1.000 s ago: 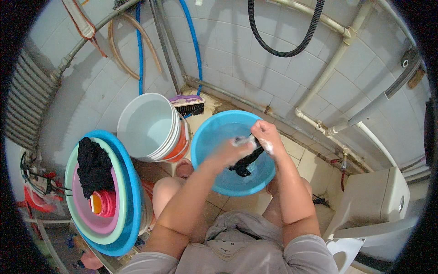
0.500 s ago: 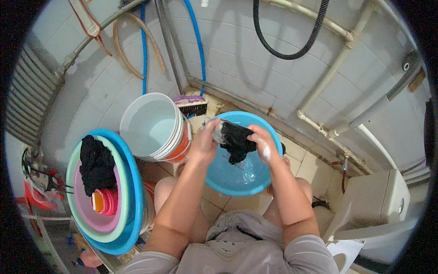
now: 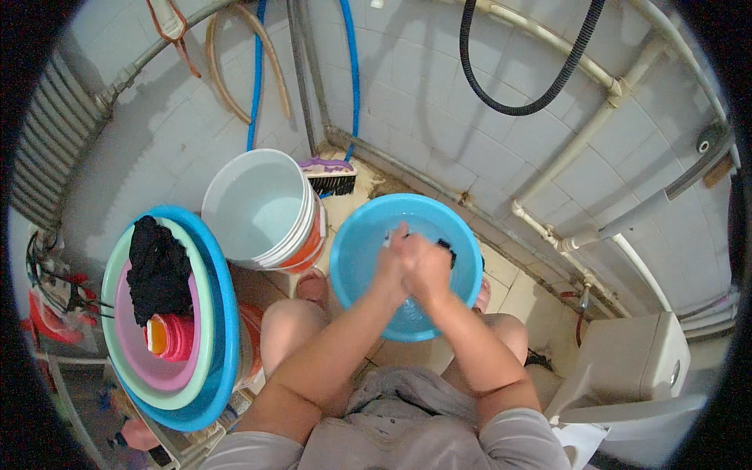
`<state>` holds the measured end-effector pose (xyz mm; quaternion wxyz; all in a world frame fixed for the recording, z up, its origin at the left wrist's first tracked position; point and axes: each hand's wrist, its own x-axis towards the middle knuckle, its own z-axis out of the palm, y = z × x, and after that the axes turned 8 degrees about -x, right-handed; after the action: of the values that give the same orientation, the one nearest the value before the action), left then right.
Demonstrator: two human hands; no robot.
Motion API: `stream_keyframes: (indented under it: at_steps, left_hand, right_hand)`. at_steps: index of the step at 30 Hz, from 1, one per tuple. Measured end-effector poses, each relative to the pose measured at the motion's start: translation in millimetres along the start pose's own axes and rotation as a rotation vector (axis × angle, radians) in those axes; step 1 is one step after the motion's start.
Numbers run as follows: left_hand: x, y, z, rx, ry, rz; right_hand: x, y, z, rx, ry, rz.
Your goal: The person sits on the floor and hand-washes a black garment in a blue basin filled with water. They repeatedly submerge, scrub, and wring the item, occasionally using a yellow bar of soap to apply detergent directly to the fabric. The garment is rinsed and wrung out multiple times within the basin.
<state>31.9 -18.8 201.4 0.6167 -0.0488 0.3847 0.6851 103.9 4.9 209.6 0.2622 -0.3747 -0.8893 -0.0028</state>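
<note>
My left hand [image 3: 394, 257] and my right hand [image 3: 428, 268] are pressed together, low over a blue basin [image 3: 354, 215] of water on the floor. Both are closed on a black cloth [image 3: 446, 249], which is mostly hidden under and between them; only a small dark piece shows beyond the right hand. A bit of white shows by the left fingertips, too small to make out.
Left of the basin stands a white bucket [image 3: 213, 192] of water. Farther left, nested basins [image 3: 229, 313] hold black clothing [image 3: 160, 270] and a pink-red container [image 3: 178, 338]. A purple scrubbing brush [image 3: 333, 176] lies behind. A toilet [image 3: 627, 356] is at right; pipes run along the wall.
My hands have come together and lowered into the basin. The black cloth, stretched between them before, is now bunched and mostly covered. The view has shifted slightly.
</note>
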Motion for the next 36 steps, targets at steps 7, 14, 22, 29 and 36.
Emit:
stream_keyframes:
  at_steps: [7,14,22,29,36]
  left_hand:
    - [-3,19,11,-0.016,-0.021,-0.141]
    - [-24,79,28,-0.139,-0.026,-0.003]
    - [33,31,-29,0.094,-0.021,-0.035]
    - [-4,-14,-8,-0.149,-0.07,-0.073]
    - [16,-5,-35,-0.225,-0.162,-0.197]
  right_hand:
    - [10,43,12,0.686,-0.222,0.617]
    - [-10,64,9,1.032,-0.548,0.503]
    - [-5,-7,-21,0.866,-0.12,0.366]
    - [22,8,-19,0.346,-0.365,0.689]
    - [-8,-9,-4,0.394,-0.159,0.355]
